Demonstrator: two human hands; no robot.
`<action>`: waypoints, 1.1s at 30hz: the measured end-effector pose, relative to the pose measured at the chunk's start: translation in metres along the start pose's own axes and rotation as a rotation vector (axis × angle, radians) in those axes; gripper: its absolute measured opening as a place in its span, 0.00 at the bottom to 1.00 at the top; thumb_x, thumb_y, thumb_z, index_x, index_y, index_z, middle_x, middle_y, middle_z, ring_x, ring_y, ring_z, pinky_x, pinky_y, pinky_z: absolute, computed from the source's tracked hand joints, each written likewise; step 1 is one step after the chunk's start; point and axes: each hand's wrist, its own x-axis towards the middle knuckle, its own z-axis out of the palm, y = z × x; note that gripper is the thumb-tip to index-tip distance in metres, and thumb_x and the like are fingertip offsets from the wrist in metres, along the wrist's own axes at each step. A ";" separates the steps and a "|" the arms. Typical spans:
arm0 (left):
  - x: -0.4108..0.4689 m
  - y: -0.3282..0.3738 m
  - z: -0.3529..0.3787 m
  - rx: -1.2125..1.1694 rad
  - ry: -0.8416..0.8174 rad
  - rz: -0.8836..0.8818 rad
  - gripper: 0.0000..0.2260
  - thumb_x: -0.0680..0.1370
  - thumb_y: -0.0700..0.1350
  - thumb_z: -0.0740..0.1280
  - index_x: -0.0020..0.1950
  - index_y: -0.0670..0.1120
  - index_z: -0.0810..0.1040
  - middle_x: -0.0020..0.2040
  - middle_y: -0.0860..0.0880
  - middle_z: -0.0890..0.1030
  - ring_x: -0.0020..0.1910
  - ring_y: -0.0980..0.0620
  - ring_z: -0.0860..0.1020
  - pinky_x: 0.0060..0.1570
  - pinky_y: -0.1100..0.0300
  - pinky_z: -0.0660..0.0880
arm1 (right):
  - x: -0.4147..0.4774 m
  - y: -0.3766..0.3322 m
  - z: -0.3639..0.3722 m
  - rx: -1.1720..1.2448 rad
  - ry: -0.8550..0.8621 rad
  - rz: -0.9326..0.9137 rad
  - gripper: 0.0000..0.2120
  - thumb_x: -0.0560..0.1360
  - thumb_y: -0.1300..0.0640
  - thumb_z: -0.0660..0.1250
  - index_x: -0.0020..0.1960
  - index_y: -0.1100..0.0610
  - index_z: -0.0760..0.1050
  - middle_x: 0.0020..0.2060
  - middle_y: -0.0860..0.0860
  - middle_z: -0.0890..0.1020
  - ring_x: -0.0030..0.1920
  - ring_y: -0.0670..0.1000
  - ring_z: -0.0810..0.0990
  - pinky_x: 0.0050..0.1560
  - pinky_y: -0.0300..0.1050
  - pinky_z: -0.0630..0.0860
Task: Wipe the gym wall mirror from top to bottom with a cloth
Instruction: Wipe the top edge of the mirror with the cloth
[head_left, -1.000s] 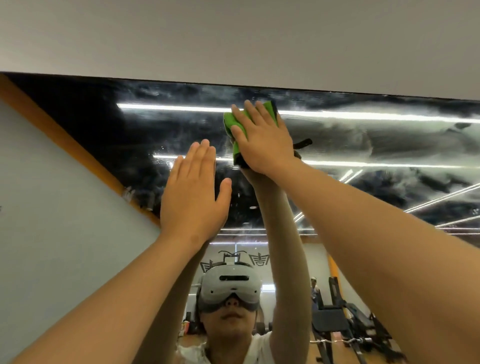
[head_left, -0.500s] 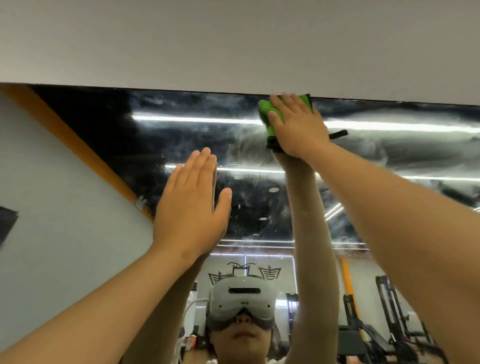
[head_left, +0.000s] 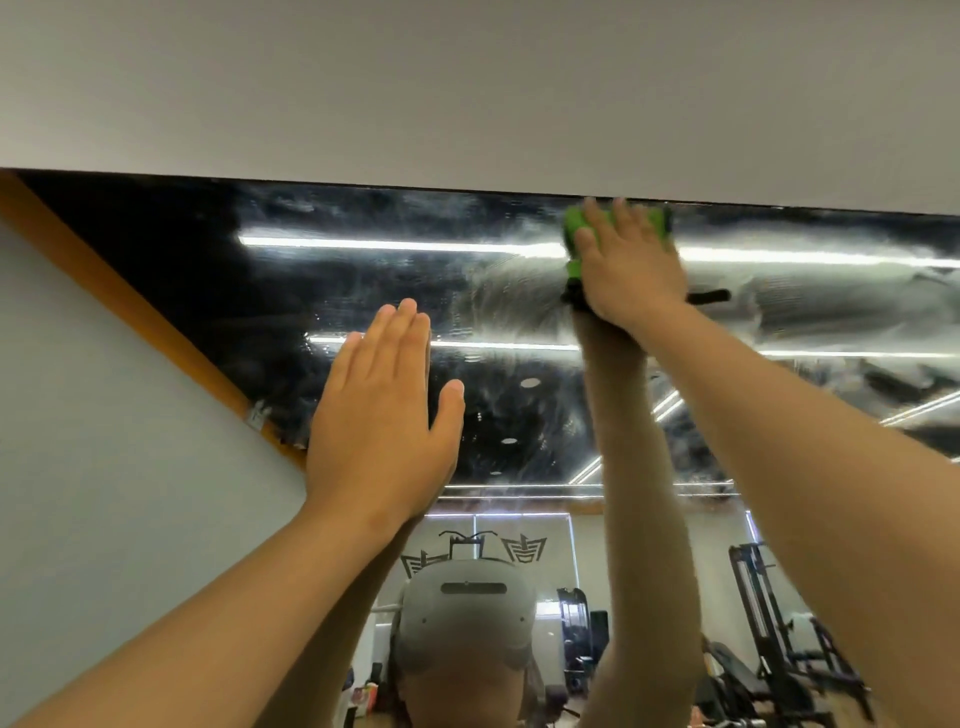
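Note:
The wall mirror (head_left: 363, 270) fills the middle of the view, streaked with wet smears. Its top edge meets a plain grey wall band. My right hand (head_left: 631, 265) presses a green cloth (head_left: 574, 244) flat against the glass right under that top edge, fingers straight and spread over the cloth. Most of the cloth is hidden beneath the palm. My left hand (head_left: 379, 415) lies flat on the mirror lower and to the left, fingers straight and together, holding nothing.
The grey wall band (head_left: 467, 93) runs above the mirror. In the glass I see my own reflection with a grey headset (head_left: 465, 618), reflected ceiling light strips and gym machines (head_left: 769, 639) at the lower right. An orange stripe (head_left: 119, 296) slants at the left.
My right hand has slid the cloth up and to the right, from the mirror's upper middle to its top edge. My left hand has stayed flat on the glass.

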 end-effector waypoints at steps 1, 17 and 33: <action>0.000 0.000 -0.001 0.000 -0.002 0.001 0.32 0.81 0.58 0.50 0.82 0.45 0.55 0.82 0.49 0.56 0.81 0.54 0.50 0.79 0.56 0.44 | -0.002 -0.023 0.005 -0.005 -0.007 -0.073 0.25 0.85 0.48 0.43 0.81 0.48 0.47 0.80 0.53 0.48 0.80 0.54 0.46 0.78 0.57 0.44; 0.002 -0.006 -0.001 0.025 -0.016 0.026 0.33 0.80 0.61 0.47 0.82 0.47 0.55 0.82 0.52 0.53 0.80 0.57 0.47 0.77 0.61 0.40 | 0.044 0.021 -0.014 -0.033 -0.057 -0.100 0.25 0.85 0.50 0.45 0.81 0.47 0.47 0.80 0.52 0.50 0.80 0.53 0.47 0.78 0.57 0.47; 0.000 -0.003 0.003 0.026 -0.009 0.012 0.37 0.77 0.64 0.41 0.82 0.47 0.54 0.82 0.51 0.55 0.81 0.56 0.48 0.78 0.58 0.43 | 0.016 0.121 -0.029 -0.001 0.009 0.339 0.25 0.85 0.49 0.43 0.81 0.50 0.46 0.80 0.56 0.51 0.79 0.56 0.49 0.77 0.59 0.49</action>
